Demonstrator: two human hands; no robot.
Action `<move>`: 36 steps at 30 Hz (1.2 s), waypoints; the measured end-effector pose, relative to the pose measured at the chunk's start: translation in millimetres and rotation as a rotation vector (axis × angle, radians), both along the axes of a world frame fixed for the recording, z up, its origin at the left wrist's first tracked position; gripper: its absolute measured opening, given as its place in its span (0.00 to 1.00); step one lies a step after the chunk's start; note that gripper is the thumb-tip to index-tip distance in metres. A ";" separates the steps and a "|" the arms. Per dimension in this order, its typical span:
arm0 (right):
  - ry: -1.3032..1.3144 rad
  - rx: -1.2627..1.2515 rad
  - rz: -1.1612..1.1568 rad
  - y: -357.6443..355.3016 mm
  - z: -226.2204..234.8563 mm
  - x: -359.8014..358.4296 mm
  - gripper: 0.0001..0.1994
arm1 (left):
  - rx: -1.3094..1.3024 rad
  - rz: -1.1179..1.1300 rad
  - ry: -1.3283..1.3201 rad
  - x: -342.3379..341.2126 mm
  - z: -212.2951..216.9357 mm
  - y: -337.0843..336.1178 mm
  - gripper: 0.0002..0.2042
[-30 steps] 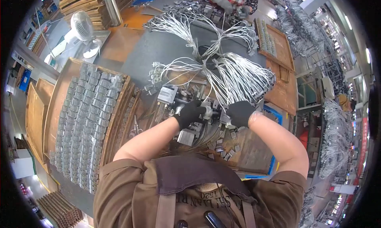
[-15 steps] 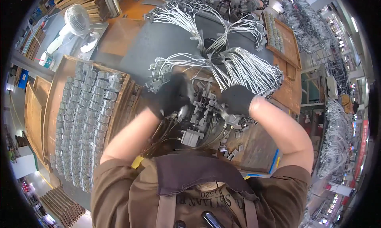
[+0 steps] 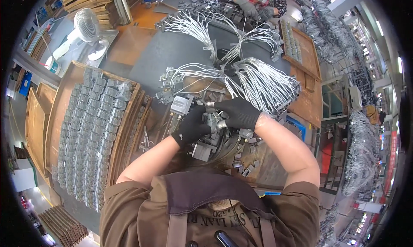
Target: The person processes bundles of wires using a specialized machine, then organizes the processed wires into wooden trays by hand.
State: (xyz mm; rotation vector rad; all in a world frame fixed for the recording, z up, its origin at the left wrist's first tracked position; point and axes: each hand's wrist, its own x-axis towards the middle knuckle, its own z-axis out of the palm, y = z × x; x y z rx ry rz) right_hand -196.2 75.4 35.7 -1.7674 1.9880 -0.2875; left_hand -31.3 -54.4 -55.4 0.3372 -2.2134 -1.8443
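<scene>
Two gloved hands, left hand (image 3: pixel 191 126) and right hand (image 3: pixel 238 113), curl around a small metal part (image 3: pixel 213 120) at centre frame, mostly hiding it.

I see black knit gloves on my left hand (image 3: pixel 190 127) and right hand (image 3: pixel 239 113). My forearms are bare. I wear a brown short-sleeved shirt under a dark apron with straps.

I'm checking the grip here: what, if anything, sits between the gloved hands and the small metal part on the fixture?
Nothing visible does. The left hand and right hand both already touch the small metal part, closing on it from either side.
</scene>
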 end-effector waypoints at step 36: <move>0.143 -0.112 -0.261 9.1 31.5 16.9 0.17 | 0.009 -0.187 0.219 -14.8 -33.8 -13.5 0.12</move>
